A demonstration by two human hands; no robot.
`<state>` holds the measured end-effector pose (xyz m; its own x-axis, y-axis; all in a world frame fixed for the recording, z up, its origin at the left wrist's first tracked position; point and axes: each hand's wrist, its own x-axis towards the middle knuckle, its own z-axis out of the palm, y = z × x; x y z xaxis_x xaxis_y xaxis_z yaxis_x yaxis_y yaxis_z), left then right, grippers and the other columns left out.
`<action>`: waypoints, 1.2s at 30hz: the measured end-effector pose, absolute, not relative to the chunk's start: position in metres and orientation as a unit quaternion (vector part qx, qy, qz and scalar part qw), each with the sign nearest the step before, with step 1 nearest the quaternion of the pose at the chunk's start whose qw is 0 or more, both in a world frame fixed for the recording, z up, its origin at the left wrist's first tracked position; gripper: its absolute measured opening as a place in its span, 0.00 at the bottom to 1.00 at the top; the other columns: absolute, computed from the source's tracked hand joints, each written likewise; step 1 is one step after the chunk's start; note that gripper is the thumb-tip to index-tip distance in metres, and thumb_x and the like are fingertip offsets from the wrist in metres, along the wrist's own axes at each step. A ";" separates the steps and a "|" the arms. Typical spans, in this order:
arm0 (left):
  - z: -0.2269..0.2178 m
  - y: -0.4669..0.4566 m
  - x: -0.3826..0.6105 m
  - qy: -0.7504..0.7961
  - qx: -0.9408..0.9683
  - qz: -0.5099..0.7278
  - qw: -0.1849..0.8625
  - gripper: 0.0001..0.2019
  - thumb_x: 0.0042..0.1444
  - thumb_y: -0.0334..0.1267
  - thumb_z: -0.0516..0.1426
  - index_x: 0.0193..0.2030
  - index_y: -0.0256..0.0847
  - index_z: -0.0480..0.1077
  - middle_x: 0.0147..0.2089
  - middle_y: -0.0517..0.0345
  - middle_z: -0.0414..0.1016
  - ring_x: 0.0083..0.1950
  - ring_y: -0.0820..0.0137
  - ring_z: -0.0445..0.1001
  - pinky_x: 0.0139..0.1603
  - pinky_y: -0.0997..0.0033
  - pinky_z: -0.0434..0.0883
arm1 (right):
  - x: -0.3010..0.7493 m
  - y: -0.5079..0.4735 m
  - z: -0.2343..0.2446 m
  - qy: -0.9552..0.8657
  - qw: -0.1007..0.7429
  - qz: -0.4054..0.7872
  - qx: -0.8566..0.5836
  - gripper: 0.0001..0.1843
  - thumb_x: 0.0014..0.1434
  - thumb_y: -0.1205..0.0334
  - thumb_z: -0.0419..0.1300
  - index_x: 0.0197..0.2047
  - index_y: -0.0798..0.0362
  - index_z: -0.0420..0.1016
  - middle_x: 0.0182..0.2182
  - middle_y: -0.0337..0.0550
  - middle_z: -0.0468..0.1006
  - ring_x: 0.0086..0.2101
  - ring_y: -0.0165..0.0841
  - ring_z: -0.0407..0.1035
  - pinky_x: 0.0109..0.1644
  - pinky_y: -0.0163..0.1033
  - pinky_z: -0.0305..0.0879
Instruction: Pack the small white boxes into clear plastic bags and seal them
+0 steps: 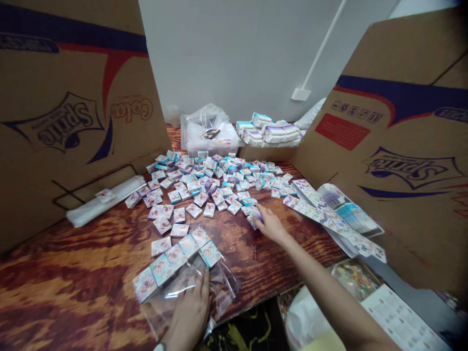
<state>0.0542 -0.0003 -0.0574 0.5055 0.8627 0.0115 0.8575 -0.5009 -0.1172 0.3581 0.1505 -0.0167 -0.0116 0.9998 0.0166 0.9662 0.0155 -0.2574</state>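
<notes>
Several small white, purple and teal boxes (204, 187) lie scattered in a loose heap on the varnished wood table (73, 278). My right hand (268, 224) reaches into the heap's near edge, its fingers closed on a small box (254, 218). My left hand (190, 312) grips a clear plastic bag (223, 290) at the table's near edge. A neat row of small boxes (175, 263) lies along the bag's mouth, partly over it. Part of my left hand is hidden behind the bag.
Sprite-printed cardboard sheets (73, 97) stand at both sides. A rolled clear plastic pack (106, 201) lies at left, printed card sheets (332, 217) at right. At the back stand a plastic bin (204, 136) and stacked packets (268, 131). A tray of colourful pieces (356, 280) sits below right.
</notes>
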 end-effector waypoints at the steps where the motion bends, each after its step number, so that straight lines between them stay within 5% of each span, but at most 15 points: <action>1: -0.057 0.000 0.054 -0.497 -0.866 0.026 0.049 0.26 0.55 0.22 0.45 0.62 0.30 0.58 0.63 0.37 0.59 0.54 0.56 0.70 0.48 0.59 0.71 | 0.350 0.144 -0.024 -0.698 0.071 0.064 -0.710 0.31 0.61 0.55 0.52 0.65 0.51 0.52 0.45 0.53 0.69 0.44 0.41 0.65 0.47 0.42 0.61; 6: -0.051 0.002 0.053 -0.484 -0.875 0.007 0.011 0.25 0.56 0.24 0.45 0.62 0.27 0.58 0.64 0.35 0.56 0.58 0.56 0.66 0.52 0.57 0.68 | 0.331 0.127 -0.042 -0.681 0.031 -0.033 -0.731 0.33 0.60 0.58 0.55 0.66 0.48 0.51 0.47 0.55 0.67 0.46 0.45 0.61 0.47 0.45 0.60; 17: -0.042 -0.003 0.045 -0.486 -0.872 -0.033 -0.045 0.27 0.60 0.33 0.47 0.65 0.26 0.51 0.66 0.34 0.53 0.59 0.52 0.64 0.53 0.55 0.67 | 0.330 0.081 -0.043 -0.737 0.136 0.077 -0.658 0.34 0.61 0.57 0.52 0.67 0.50 0.46 0.46 0.50 0.67 0.46 0.40 0.64 0.49 0.42 0.63; 27: -0.046 -0.008 0.038 -0.483 -0.873 -0.043 -0.054 0.25 0.60 0.34 0.47 0.64 0.28 0.54 0.62 0.36 0.61 0.60 0.52 0.63 0.53 0.54 0.66 | 0.322 0.078 -0.044 -0.723 0.119 -0.002 -0.680 0.31 0.61 0.52 0.53 0.65 0.50 0.53 0.45 0.52 0.69 0.44 0.43 0.65 0.45 0.45 0.66; 36: -0.046 -0.014 0.033 -0.467 -0.882 -0.062 -0.022 0.25 0.59 0.35 0.47 0.63 0.27 0.55 0.59 0.37 0.65 0.55 0.54 0.67 0.50 0.57 0.69 | 0.338 0.066 -0.044 -0.740 0.228 -0.006 -0.633 0.23 0.65 0.56 0.47 0.61 0.51 0.60 0.46 0.51 0.68 0.45 0.39 0.65 0.51 0.45 0.65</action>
<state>0.0327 -0.0144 -0.0464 0.5556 0.8268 0.0881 0.8213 -0.5622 0.0972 0.3383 0.0664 -0.0441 -0.0946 0.9339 0.3448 0.9395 0.1984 -0.2794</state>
